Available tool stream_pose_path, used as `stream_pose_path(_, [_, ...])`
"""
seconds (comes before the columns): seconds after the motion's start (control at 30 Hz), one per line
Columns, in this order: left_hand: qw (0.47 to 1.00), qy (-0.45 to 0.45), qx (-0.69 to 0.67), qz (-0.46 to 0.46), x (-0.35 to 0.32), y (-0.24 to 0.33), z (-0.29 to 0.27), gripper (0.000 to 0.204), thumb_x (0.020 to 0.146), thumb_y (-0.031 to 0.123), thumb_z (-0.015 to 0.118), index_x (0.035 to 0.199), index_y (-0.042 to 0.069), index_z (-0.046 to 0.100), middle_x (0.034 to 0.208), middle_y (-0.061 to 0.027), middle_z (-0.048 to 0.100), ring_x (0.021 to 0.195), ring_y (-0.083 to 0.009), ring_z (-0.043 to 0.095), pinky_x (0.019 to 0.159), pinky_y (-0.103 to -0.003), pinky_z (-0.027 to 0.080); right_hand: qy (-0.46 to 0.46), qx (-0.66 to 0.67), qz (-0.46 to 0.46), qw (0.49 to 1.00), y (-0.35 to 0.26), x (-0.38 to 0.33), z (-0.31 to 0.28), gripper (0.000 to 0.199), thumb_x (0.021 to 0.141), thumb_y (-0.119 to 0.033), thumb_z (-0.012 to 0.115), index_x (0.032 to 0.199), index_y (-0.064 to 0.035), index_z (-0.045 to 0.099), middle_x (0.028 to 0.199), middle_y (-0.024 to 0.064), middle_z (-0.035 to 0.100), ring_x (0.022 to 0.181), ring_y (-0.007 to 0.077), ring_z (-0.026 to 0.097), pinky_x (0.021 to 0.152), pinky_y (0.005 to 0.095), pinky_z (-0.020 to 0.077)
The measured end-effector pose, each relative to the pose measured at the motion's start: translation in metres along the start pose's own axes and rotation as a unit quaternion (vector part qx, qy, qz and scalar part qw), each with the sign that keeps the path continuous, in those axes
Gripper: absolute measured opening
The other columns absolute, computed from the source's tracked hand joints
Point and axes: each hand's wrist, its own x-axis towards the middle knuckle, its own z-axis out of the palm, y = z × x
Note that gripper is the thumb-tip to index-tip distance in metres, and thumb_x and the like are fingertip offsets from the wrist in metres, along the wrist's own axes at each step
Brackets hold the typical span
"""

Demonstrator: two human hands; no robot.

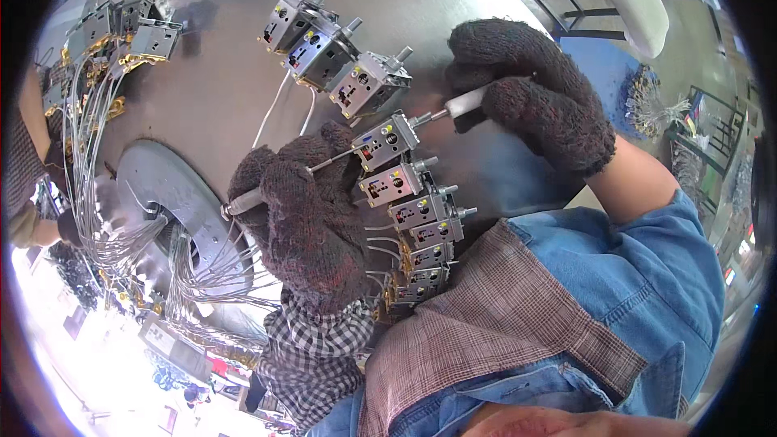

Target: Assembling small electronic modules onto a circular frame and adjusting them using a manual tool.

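Both my hands wear dark knitted gloves. My left hand [303, 214] is closed around a screwdriver [243, 204] with a pale handle. Its thin shaft points up and right to the face of a small metal control box [385, 142] with a short spindle. My right hand [530, 89] grips a white-handled driver [465, 103], whose metal end meets that box's spindle from the right. Below it, a row of similar control boxes [417, 212] runs toward my apron, with pale wires or thin tubes at their left. Whether either tip is seated cannot be made out.
Three more boxes [321, 53] stand above on the metal table [218, 0]. A grey ring-shaped disc [146, 186] with bundled pale wires through it lies left. Another cluster of boxes [121, 28] sits far left, beside another person's arm [31, 113]. A wire bundle [651, 105] lies at right.
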Motion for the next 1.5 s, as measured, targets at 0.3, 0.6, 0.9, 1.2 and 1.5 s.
stream_pose_path(0.3, [0.999,-0.035,-0.032,0.006,0.001,-0.005,-0.006,0.019,0.093,0.019,0.052,0.105,0.006,0.058,0.099,-0.0154,0.065,0.1,-0.0361,0.059,0.09,-0.051,0.048,0.075,-0.037,0.104,0.991,-0.016,-0.006,0.008,0.026,0.09,-0.014,0.057,0.113,-0.0046,0.062,0.102,0.0053,0.062,0.084,0.0114,0.058,0.072,0.0253,0.0493])
stream_pose_path(0.6, [0.999,-0.031,-0.002,0.028,0.0,-0.01,-0.016,0.02,0.092,0.019,0.055,0.108,0.009,0.057,0.097,-0.0163,0.064,0.1,-0.0368,0.059,0.09,-0.051,0.048,0.057,-0.028,0.034,0.997,-0.007,-0.007,0.012,0.025,0.093,-0.016,0.049,0.113,-0.006,0.061,0.099,0.0089,0.061,0.088,0.0139,0.06,0.078,0.028,0.0494])
stream_pose_path(0.9, [0.999,-0.041,-0.012,0.016,0.0,-0.011,-0.013,0.016,0.088,0.02,0.062,0.096,0.007,0.056,0.089,-0.0138,0.065,0.097,-0.0346,0.06,0.089,-0.049,0.048,0.083,-0.275,0.0,0.958,0.001,-0.008,0.009,0.026,0.093,-0.022,0.048,0.103,-0.0064,0.065,0.07,0.0061,0.061,0.047,0.0089,0.056,0.038,0.0224,0.0423])
stream_pose_path(1.2, [0.999,0.022,0.031,0.03,-0.005,-0.011,-0.023,0.016,0.087,0.018,0.063,0.098,0.008,0.057,0.095,-0.0163,0.066,0.093,-0.0342,0.061,0.088,-0.049,0.049,0.099,-0.122,0.168,0.973,-0.02,0.0,0.018,0.027,0.094,-0.025,0.048,0.104,-0.0073,0.065,0.071,0.0053,0.062,0.05,0.0091,0.058,0.041,0.0217,0.0445])
stream_pose_path(1.5, [0.999,-0.042,-0.017,0.024,0.003,-0.008,-0.011,0.012,0.089,0.019,0.06,0.093,0.007,0.058,0.094,-0.0157,0.066,0.093,-0.0335,0.061,0.09,-0.048,0.046,0.102,-0.01,0.186,0.977,-0.022,-0.007,0.016,0.03,0.089,-0.024,0.058,0.112,-0.0047,0.062,0.075,0.0028,0.061,0.06,0.0075,0.056,0.052,0.0234,0.0461])
